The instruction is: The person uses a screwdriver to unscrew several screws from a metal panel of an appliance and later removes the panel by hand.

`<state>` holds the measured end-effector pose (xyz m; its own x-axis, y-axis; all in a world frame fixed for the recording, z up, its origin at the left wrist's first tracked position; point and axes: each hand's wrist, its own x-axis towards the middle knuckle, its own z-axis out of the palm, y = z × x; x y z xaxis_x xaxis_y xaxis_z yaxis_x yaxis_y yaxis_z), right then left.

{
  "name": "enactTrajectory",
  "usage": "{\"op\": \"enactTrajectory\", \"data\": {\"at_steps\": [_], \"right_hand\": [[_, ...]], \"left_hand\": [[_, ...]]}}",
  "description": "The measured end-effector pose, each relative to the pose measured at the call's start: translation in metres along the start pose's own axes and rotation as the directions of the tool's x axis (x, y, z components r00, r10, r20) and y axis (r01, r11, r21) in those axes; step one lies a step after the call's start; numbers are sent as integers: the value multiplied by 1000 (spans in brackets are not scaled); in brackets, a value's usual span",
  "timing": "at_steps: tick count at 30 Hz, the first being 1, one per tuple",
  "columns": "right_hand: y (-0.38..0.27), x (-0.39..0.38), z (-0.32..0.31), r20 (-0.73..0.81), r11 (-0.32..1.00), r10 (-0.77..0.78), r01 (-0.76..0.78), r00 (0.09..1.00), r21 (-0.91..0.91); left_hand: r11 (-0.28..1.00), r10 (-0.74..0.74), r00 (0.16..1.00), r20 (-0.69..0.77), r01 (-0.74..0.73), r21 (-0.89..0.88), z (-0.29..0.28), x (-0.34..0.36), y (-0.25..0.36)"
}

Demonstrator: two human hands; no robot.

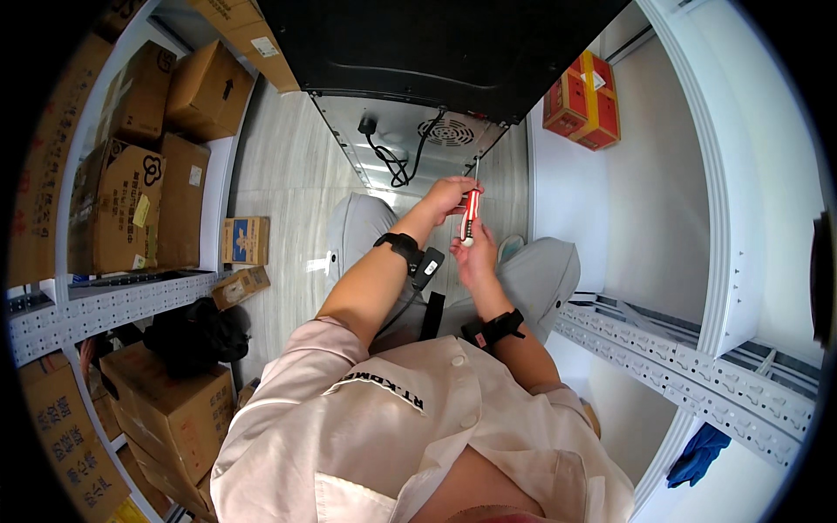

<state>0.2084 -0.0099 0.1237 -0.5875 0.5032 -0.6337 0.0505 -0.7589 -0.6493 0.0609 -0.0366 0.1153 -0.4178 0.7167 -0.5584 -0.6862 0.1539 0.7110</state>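
A screwdriver (472, 209) with a red and white handle points away from me. Its thin shaft meets the right edge of a silver back panel (349, 139) on a large black appliance (436, 52). My left hand (446, 197) is closed around the front of the handle, near the shaft. Lower down, my right hand (476, 260) grips the handle's rear end with its fingertips. Whether a screw sits at the tip is too small to tell. A round vent grille (445, 132) and a looped black power cord (394, 166) with its plug are on the panel.
Shelving with cardboard boxes (131, 200) stands on the left. Small cartons (245, 241) lie on the floor beside it. A red and yellow box (582, 100) rests on the right shelf. Blue gloves or cloth (699, 455) hang at lower right. My knees flank my hands.
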Motion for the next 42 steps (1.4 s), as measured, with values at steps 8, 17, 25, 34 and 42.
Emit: {"op": "enactTrajectory", "data": {"at_steps": [8,17,25,34,42], "right_hand": [[-6,3,1,160,962,172,-201,972,187],[4,5,7,-74,999,-23,25,997,29],[-6,14,-8,41,973,142,-148,989,180],[3,7,5,-62,935,-225,197,972,-296],[-4,13,-6,173,954,86,-131,981,271]], "left_hand": [[999,-35,999,13,35,36,-4,-12,0],[998,-42,999,34,41,37,-9,-19,-2],[979,-143,988,53,133,152,-8,-27,-5],[984,-105,994,37,98,149,-12,-35,-2],[986,-109,994,9,107,130,-21,-39,-3]]}}
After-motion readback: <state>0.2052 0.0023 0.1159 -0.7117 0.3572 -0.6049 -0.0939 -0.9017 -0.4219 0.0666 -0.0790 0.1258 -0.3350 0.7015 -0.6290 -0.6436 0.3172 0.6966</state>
